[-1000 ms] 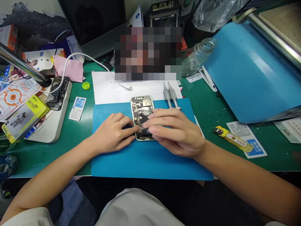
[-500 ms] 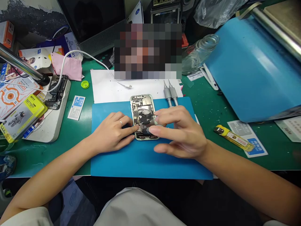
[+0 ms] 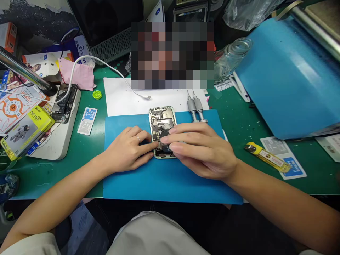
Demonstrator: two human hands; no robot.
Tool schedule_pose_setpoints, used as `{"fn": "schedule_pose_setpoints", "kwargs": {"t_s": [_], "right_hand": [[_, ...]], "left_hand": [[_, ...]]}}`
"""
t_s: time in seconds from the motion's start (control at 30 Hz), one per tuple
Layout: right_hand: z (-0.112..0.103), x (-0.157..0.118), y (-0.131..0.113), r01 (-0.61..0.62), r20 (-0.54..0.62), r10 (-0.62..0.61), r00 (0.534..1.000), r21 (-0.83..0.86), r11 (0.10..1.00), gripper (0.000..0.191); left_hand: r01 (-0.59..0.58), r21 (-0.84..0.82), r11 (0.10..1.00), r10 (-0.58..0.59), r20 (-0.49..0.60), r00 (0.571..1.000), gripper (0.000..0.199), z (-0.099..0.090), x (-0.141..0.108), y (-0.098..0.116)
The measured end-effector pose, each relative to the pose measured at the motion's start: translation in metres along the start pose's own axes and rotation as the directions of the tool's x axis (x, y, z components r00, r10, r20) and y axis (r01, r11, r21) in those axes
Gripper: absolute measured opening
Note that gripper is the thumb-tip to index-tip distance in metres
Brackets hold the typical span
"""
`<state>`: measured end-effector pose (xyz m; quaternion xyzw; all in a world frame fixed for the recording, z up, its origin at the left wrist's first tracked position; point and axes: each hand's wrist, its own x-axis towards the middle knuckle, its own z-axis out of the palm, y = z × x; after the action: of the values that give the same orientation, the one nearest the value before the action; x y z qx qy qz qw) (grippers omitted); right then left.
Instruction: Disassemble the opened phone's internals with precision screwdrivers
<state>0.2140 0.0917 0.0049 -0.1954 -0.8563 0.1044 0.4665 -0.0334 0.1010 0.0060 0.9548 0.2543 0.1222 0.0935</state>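
Observation:
An opened smartphone (image 3: pixel 165 124) lies on the blue mat (image 3: pixel 148 184), its inner boards and parts exposed. At its left edge, my left hand (image 3: pixel 130 148) rests on the mat with fingertips pressed to the frame, steadying it. My right hand (image 3: pixel 204 148) is over the phone's lower right part, fingers bent together in a pinch. A small greyish round edge shows by the fingertips; the rest of what they hold is hidden. Two grey precision screwdrivers (image 3: pixel 195 105) stand just beyond that hand, tips up.
White paper (image 3: pixel 119 97) lies behind the mat, with a white cable (image 3: pixel 106 65) across it. A phone part (image 3: pixel 65 102) and boxes crowd the left. A glass jar (image 3: pixel 231 56), a yellow lighter (image 3: pixel 267 157) and a blue sheet (image 3: pixel 281 81) are at right.
My right hand's fingers have closed together and moved slightly left over the phone. My left hand keeps its place at the phone's edge. The view has shifted slightly.

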Motion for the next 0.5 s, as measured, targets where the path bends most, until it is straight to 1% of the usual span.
{"fn": "schedule_pose_setpoints", "kwargs": {"t_s": [0.07, 0.2, 0.3, 0.4, 0.5], "right_hand": [[-0.0005, 0.0014, -0.0001, 0.008, 0.014, -0.008, 1.000, 0.007, 1.000, 0.045], [-0.0018, 0.0018, 0.0005, -0.010, 0.034, 0.011, 0.999, -0.025, 1.000, 0.035], [-0.0022, 0.0020, 0.0010, 0.006, 0.053, -0.006, 0.999, 0.011, 1.000, 0.032], [-0.0014, 0.0026, 0.0007, 0.011, 0.048, -0.015, 0.999, 0.068, 0.998, 0.035], [-0.0001, 0.0032, -0.0003, -0.012, 0.058, 0.005, 0.998, 0.127, 0.992, 0.042]], "left_hand": [[0.000, -0.003, 1.000, 0.000, -0.007, 1.000, 0.026, 0.0004, 0.0001, 0.0001], [-0.010, -0.001, 1.000, 0.010, -0.021, 1.000, 0.026, 0.0003, 0.0006, 0.0006], [-0.005, -0.003, 1.000, 0.005, -0.008, 1.000, 0.026, 0.0001, 0.0007, 0.0008], [0.000, -0.005, 1.000, 0.000, 0.003, 1.000, 0.027, -0.0001, 0.0005, 0.0007], [-0.002, -0.003, 1.000, 0.002, 0.002, 1.000, 0.027, -0.0003, 0.0005, 0.0004]]}}
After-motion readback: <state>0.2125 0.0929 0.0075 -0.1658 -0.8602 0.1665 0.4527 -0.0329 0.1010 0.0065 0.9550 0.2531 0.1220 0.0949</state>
